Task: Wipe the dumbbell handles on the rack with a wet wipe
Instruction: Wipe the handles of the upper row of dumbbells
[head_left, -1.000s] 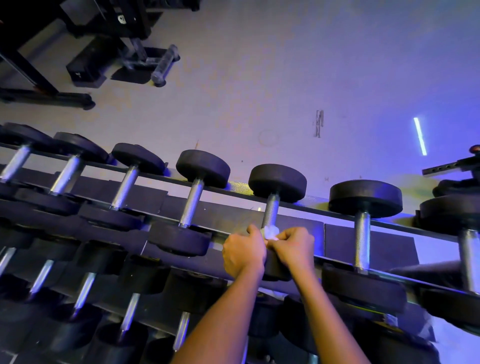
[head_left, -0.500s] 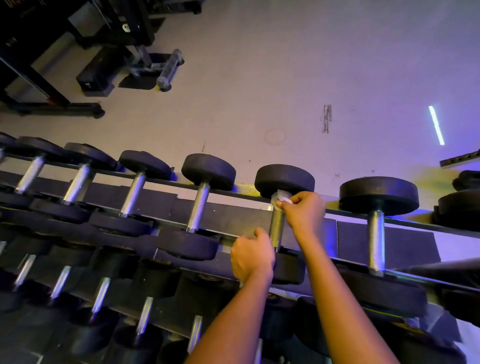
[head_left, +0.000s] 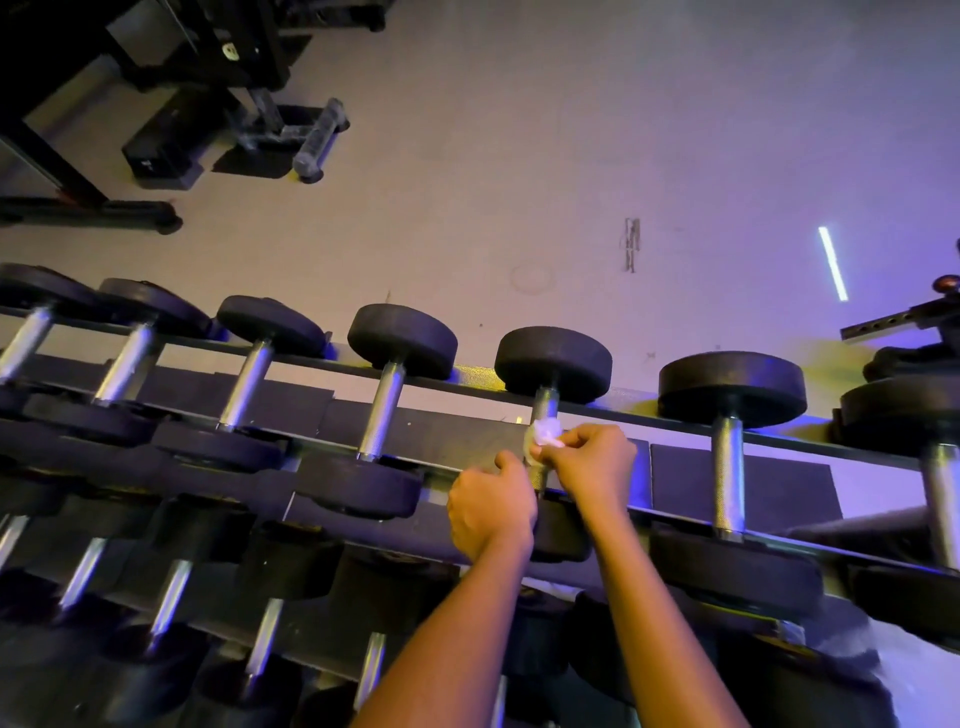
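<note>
My right hand (head_left: 597, 462) pinches the wipe (head_left: 543, 434) on the handle (head_left: 544, 402), axis near-to-far; my left hand (head_left: 491, 512), curled, grip unclear, sits nearer.

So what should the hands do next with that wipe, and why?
Probably slide the wet wipe down the handle toward the left hand, which grips its near end. The right hand pinches the wipe around mid-handle, and a short stretch of bare knurled metal shows just below it, so that part likely needs a pass.
</note>
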